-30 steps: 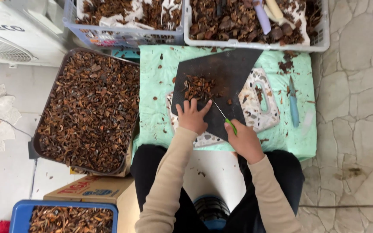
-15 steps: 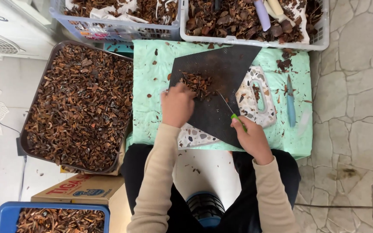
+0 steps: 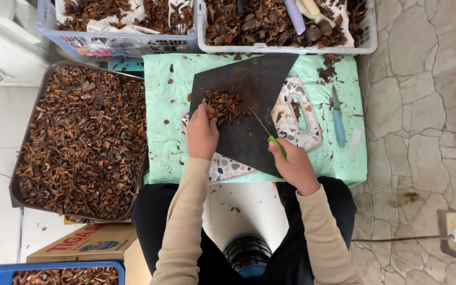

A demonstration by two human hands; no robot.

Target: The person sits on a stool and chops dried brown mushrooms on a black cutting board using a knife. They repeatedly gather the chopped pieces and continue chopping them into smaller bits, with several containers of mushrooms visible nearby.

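Counting from the near edge: one left hand [image 3: 202, 132], fingers bent down onto one small heap of brown pieces [image 3: 227, 103]; one right hand [image 3: 291, 164], its grip clenched round one green-handled knife [image 3: 270, 136] whose thin blade points up-left toward the heap. The heap lies on one dark mat [image 3: 249, 105], which lies askew over one speckled cutting board [image 3: 302, 119] with a handle hole. One blue-handled knife [image 3: 338, 117] lies apart to the right of the board. All rest on one tabletop covered in mint-green cloth [image 3: 164, 137], strewn with loose brown scraps. Containers: two baskets along the far edge, one blue [image 3: 54, 45] and one white [image 3: 368, 42], both full of brown material; one large dark tray [image 3: 80, 140] at left, heaped likewise; one blue bin [image 3: 6, 270] and one cardboard box [image 3: 80, 244] lower left. Floor: pale tile at left, irregular stone paving [image 3: 423, 105] at right.
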